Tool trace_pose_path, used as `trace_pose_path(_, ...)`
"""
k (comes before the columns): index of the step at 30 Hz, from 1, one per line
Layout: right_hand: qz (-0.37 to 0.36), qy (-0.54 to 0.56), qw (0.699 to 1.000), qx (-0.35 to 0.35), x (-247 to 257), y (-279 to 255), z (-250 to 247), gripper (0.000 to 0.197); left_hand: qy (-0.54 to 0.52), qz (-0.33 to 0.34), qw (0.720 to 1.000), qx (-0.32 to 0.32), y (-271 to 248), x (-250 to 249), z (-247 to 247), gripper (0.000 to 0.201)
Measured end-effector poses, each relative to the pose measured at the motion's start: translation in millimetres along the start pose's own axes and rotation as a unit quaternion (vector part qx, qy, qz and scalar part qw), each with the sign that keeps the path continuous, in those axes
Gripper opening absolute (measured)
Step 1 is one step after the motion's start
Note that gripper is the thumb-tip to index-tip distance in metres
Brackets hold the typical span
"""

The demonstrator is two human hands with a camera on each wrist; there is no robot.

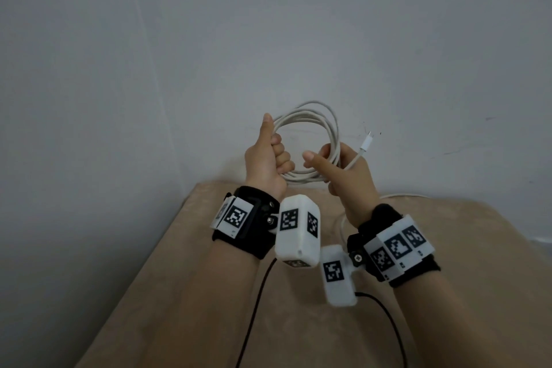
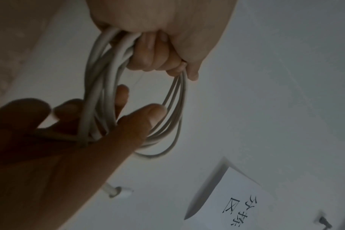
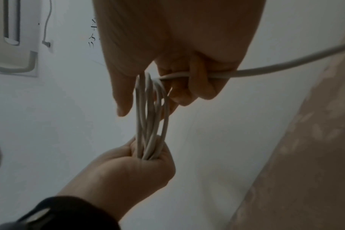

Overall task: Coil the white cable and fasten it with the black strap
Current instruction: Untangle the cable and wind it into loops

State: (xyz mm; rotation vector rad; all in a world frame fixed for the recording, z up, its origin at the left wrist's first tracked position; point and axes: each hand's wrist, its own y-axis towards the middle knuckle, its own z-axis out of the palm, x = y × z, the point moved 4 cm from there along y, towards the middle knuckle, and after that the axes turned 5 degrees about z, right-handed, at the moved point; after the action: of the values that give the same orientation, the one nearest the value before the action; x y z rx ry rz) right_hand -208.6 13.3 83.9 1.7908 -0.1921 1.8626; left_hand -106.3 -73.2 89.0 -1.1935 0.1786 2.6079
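**coilnoob:** Where's it at? The thin white round cable (image 1: 310,128) is up in the air over the tan fabric-covered surface (image 1: 209,293), several loops stacked. Left hand (image 1: 264,163) is fisted round one side of the bundle, thumb up. Right hand (image 1: 343,172) has fingers curled round the other side and round the loose tail, thumb sticking out. White plug end (image 1: 366,143) pokes out past the right hand.

**strapdad:** Risk I see: the loops already look uneven in the left wrist view, so if either grip loosens they'll likely spring apart. There's also more cable trailing down to the surface, and if it snags, it could pull a loop out. And I can't spot the black strap anywhere, so one hand probably has to let go to fetch it.
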Motion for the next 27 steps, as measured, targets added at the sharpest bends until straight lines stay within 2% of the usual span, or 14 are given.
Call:
trace_pose_path(5, 0.034, 0.049, 0.998, -0.037, -2.6, 1.6, -4.4, 0.026, -0.029, -0.028, 0.999, 0.005, -3.1, 12.4, 5.4, 0.048)
trace_pose_path(11, 0.055, 0.12, 0.991, -0.032, -5.4, 2.5, -4.0, 0.037, -0.061, -0.081, 0.994, 0.032, -2.0, 25.4, 9.3, 0.05)
trace_pose_path(14, 0.053, 0.088, 0.993, -0.053, -8.1, 4.1, -6.8, 0.044, -0.042, -0.122, 0.99, 0.064, 0.5, 29.8, 8.5, 0.051)
trace_pose_path(19, 0.061, 0.024, 0.996, -0.061, -8.1, 7.2, -18.3, 0.047, 0.07, -0.13, 0.98, 0.136, 4.2, 30.2, 4.3, 0.051)
trace_pose_path(23, 0.068, -0.043, 0.996, -0.027, -6.3, 8.2, -24.5, 0.046, 0.126, -0.155, 0.96, 0.197, 2.4, 23.7, 2.1, 0.055)
trace_pose_path(27, 0.069, -0.134, 0.988, 0.022, -4.5, 7.4, -23.9, 0.045, 0.182, -0.159, 0.942, 0.233, 1.4, 16.5, -0.7, 0.06)
